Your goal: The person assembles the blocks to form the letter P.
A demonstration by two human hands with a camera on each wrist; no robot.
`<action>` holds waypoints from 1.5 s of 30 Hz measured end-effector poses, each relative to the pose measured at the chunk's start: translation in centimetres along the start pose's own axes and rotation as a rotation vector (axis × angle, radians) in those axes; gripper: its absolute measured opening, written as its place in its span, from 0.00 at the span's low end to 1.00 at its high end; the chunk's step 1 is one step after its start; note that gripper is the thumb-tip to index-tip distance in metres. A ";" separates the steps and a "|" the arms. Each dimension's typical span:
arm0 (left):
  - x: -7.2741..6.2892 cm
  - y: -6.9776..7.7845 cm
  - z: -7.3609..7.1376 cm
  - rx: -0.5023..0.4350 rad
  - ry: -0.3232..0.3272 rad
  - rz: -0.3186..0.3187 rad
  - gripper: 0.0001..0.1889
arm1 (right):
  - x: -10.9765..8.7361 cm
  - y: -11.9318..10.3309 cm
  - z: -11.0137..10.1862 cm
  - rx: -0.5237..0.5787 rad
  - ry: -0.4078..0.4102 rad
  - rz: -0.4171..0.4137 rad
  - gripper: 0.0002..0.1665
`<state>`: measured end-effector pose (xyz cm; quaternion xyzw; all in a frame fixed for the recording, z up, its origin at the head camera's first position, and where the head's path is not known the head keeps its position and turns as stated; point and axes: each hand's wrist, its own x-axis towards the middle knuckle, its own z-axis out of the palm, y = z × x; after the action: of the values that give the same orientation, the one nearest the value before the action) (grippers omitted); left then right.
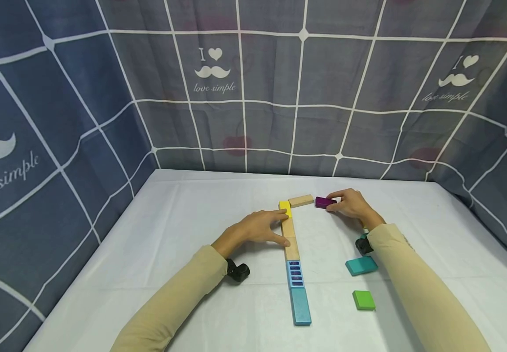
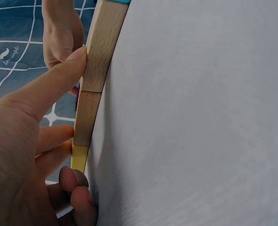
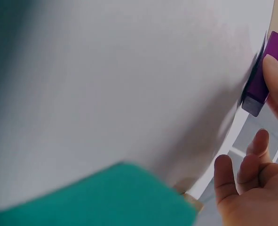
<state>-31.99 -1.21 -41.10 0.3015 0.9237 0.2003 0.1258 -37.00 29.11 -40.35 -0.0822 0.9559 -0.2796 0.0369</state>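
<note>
A row of blocks runs up the table: a teal block (image 1: 300,306), a light-blue block with dark windows (image 1: 295,274), two plain wooden blocks (image 1: 292,248) and a yellow block (image 1: 284,206). My left hand (image 1: 258,227) rests along the row's left side, thumb against a wooden block (image 2: 94,52) and fingers at the yellow block (image 2: 79,156). Another wooden block (image 1: 301,201) angles off to the right from the yellow end. Close to its far end, my right hand (image 1: 351,204) pinches a purple block (image 3: 266,77) between thumb and fingers.
A teal block (image 1: 361,266) and a green square block (image 1: 363,300) lie on the white tablecloth (image 1: 200,313) by the right forearm. A further teal piece (image 1: 364,235) is mostly hidden behind the right wrist. Grid-patterned curtains (image 1: 271,127) surround the table's back and sides.
</note>
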 end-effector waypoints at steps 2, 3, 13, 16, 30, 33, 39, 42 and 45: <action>0.0 0.0 0.0 0.001 0.003 0.003 0.45 | 0.1 -0.2 0.1 0.002 -0.002 0.007 0.27; 0.0 0.0 0.0 0.000 0.002 0.004 0.45 | 0.1 -0.3 0.1 -0.003 -0.003 0.006 0.27; 0.0 0.0 0.1 -0.014 0.003 0.009 0.45 | 0.1 -0.3 0.3 -0.007 -0.007 0.013 0.26; 0.0 0.0 0.0 -0.014 0.006 0.010 0.45 | 0.1 -0.3 0.3 -0.010 -0.007 0.012 0.26; 0.0 0.0 0.1 -0.017 0.005 0.002 0.45 | -0.8 -0.4 -1.1 0.007 -0.031 -0.022 0.36; 0.0 0.0 0.1 -0.014 0.005 0.001 0.45 | -1.6 -0.3 -1.9 0.027 -0.034 -0.030 0.38; -0.1 0.0 0.0 -0.020 0.003 -0.004 0.46 | -3.7 1.1 -3.3 0.076 -0.057 -0.015 0.44; -0.1 0.0 0.0 -0.023 -0.002 -0.010 0.46 | -4.7 2.4 -3.9 0.087 -0.069 0.007 0.46; -0.1 0.0 0.0 -0.025 -0.001 -0.012 0.46 | -5.5 3.8 -4.4 0.087 -0.086 0.025 0.47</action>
<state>-31.92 -1.29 -41.05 0.2946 0.9227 0.2109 0.1314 -32.61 35.59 -38.58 -0.0804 0.9414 -0.3165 0.0850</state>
